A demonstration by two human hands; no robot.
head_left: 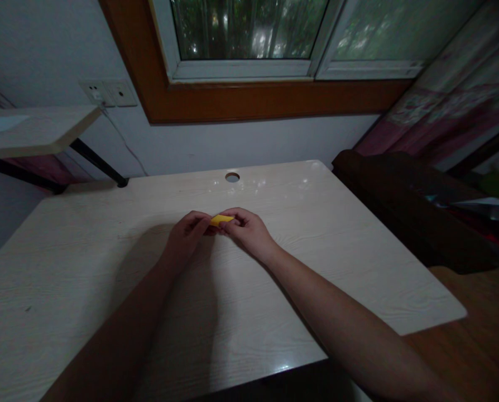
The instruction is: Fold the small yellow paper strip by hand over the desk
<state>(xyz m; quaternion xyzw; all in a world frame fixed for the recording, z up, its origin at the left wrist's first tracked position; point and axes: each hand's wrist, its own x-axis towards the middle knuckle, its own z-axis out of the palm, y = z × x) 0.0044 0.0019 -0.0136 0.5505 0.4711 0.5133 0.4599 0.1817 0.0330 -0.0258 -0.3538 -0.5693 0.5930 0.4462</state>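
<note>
A small flat yellow piece [221, 219], perhaps folded paper, is held just above the pale wooden desk [107, 268]. My left hand [186, 233] pinches its left end with curled fingers. My right hand [247, 229] pinches its right end, fingers closed over it. Both hands meet at the middle of the desk, forearms stretched out over the desktop. Part of the yellow piece is hidden by my fingers.
A round cable hole [232, 177] sits near the desk's far edge, below a window. A side shelf [32, 131] juts out at the left with wall sockets [108, 92] behind it. Dark furniture [400, 206] and a curtain stand at the right.
</note>
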